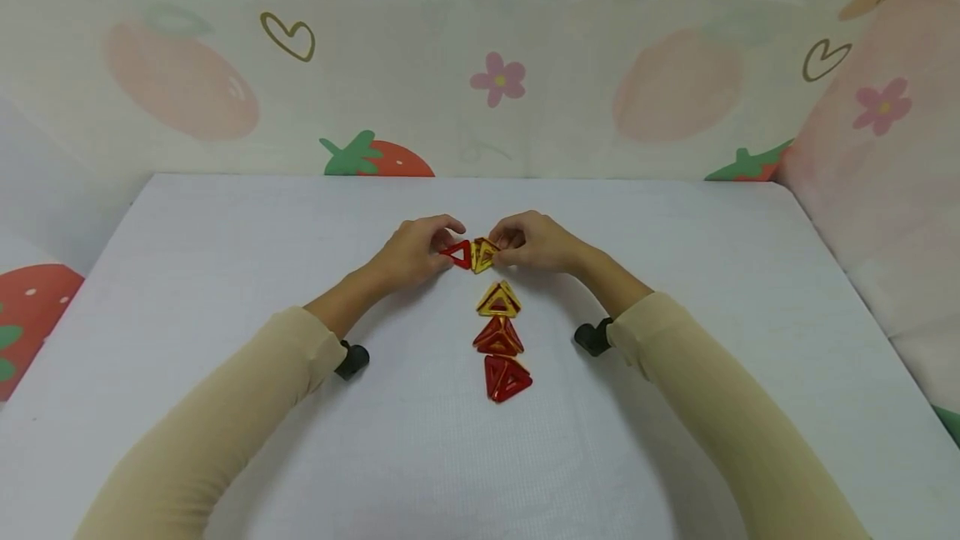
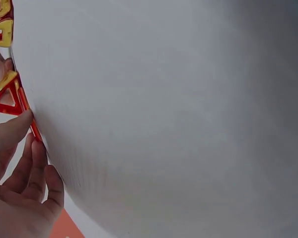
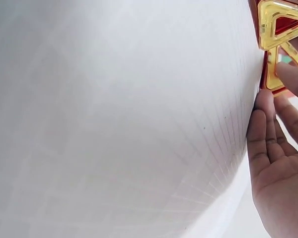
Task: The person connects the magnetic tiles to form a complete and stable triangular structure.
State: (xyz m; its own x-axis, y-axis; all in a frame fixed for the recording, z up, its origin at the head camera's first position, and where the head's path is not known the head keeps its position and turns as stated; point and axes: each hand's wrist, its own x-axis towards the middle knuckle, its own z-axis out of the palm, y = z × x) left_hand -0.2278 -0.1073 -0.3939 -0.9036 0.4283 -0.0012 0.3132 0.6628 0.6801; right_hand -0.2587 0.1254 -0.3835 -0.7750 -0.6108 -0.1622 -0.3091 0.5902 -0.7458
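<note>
At the far middle of the table, my left hand (image 1: 415,253) pinches a red triangular magnetic tile (image 1: 467,257) between thumb and fingers. In the left wrist view that red tile (image 2: 35,131) appears edge-on, beside a red and yellow triangular piece. My right hand (image 1: 542,242) grips a yellow triangular magnetic tile piece (image 1: 477,258), which meets the red tile. Seen from the right wrist, the thumb lies on the yellow frame (image 3: 271,74) with red behind it. Nearer my body, a yellow and red pyramid (image 1: 498,309) of tiles stands just below the hands.
Below that pyramid, an orange-red pyramid (image 1: 487,343) and a dark red one (image 1: 492,377) continue the column toward me. All stand on a white-covered table (image 1: 262,215). A patterned cloth (image 1: 562,15) hangs behind the far edge and along the right side.
</note>
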